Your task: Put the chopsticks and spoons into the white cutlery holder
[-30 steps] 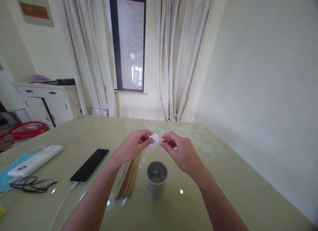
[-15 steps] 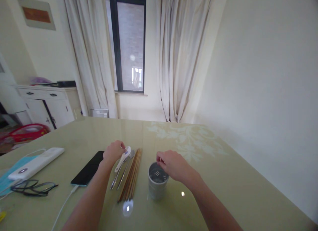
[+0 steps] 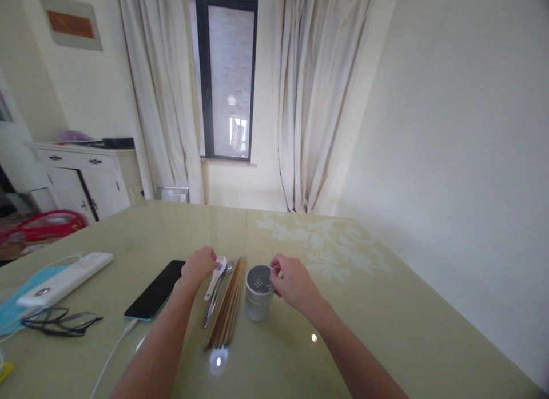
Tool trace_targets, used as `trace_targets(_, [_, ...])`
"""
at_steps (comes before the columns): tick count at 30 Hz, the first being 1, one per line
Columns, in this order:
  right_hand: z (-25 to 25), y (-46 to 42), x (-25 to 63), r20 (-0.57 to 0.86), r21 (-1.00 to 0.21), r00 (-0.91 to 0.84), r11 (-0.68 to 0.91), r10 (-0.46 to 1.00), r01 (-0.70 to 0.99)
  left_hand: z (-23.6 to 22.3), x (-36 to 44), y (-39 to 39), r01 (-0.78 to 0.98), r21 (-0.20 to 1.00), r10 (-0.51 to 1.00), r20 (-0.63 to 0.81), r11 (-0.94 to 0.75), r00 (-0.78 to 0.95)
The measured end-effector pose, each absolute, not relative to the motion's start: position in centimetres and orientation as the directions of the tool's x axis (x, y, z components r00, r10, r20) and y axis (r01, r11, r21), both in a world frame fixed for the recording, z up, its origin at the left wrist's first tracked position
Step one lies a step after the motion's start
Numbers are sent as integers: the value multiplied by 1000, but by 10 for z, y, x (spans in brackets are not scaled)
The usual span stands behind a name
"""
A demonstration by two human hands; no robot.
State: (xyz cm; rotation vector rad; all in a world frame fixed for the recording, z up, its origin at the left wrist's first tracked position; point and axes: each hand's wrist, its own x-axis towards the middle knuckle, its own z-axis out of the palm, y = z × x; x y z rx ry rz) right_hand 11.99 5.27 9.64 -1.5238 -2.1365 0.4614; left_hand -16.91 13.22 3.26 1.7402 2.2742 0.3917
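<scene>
My left hand has its fingers closed at the bowl of a white ceramic spoon with a blue mark. Beside that spoon lie metal spoons, close together, with their bowls at the far end. A row of wooden chopsticks lies to their right, roughly parallel. Just right of the chopsticks stands an upright grey cylindrical utensil holder with small holes in its bottom and nothing inside. My right hand pinches its right rim between thumb and fingers.
Left of my left forearm lies a black phone with a white cable plugged in. Farther left are a white power bank, a blue mask and eyeglasses. The glossy table reaches toward a wall on the right.
The utensil holder has moved left and away from me, closer to the chopsticks, with my right hand on its rim. The ceramic spoon and metal spoons have shifted right, nearer the chopsticks.
</scene>
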Motion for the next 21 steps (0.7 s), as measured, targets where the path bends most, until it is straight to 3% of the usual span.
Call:
trace_targets(4, [88,54,115,214,-624,-250,330,944,709,40,-168,130,897,392,977,-18,203,-214])
trace_targets(7, [82,54,110,226,-663,-228,321,947,676,59,-158,128,884,464,997,26,51,-71])
trace_targets(9, [80,54,107,223,-688,-230,320,947,652,79,-145,123,826,552,992,108,-113,63])
trace_targets(12, [82,53,106,218,-718,-241,322,946,617,113,-120,108,628,677,919,347,-383,186])
trace_targets(16, [89,48,116,211,-711,-233,313,949,630,134,-90,79,533,698,866,478,-478,150])
trace_targets(21, [67,32,143,230,-690,-185,294,955,661,93,-70,46,588,660,795,605,-468,-46])
